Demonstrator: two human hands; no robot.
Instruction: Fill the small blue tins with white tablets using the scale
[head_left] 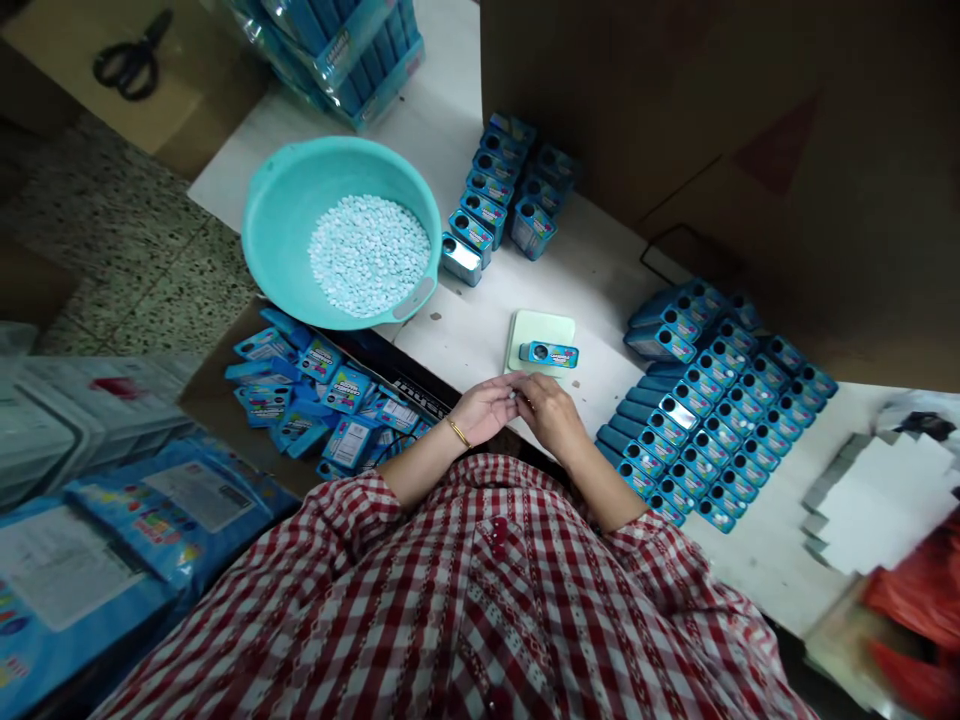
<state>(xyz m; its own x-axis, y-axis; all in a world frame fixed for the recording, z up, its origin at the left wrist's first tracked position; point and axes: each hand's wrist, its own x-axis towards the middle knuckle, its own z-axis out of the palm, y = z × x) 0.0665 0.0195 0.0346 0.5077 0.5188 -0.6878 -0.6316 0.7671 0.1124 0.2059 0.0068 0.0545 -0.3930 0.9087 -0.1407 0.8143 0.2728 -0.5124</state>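
My left hand (486, 408) is cupped palm up, its fingers together, with a few tiny white candies (513, 395) at its fingertips. Over those fingertips, my right hand (549, 408) bends its fingers in a pinch; what lies inside them is hidden. Just beyond both hands, a blue candy box (555, 354) with a round opening rests on a pale green scale (541, 325). To the left, a turquoise basin (259, 240) holds a heap of white candies (367, 255).
Rows of blue boxes (705, 410) stand on the right, and more boxes (480, 205) behind the scale. A carton (217, 400) of loose blue packs sits below the basin. Wrapped packs (337, 50), scissors (133, 62) and a large cardboard box (675, 120) are farther back.
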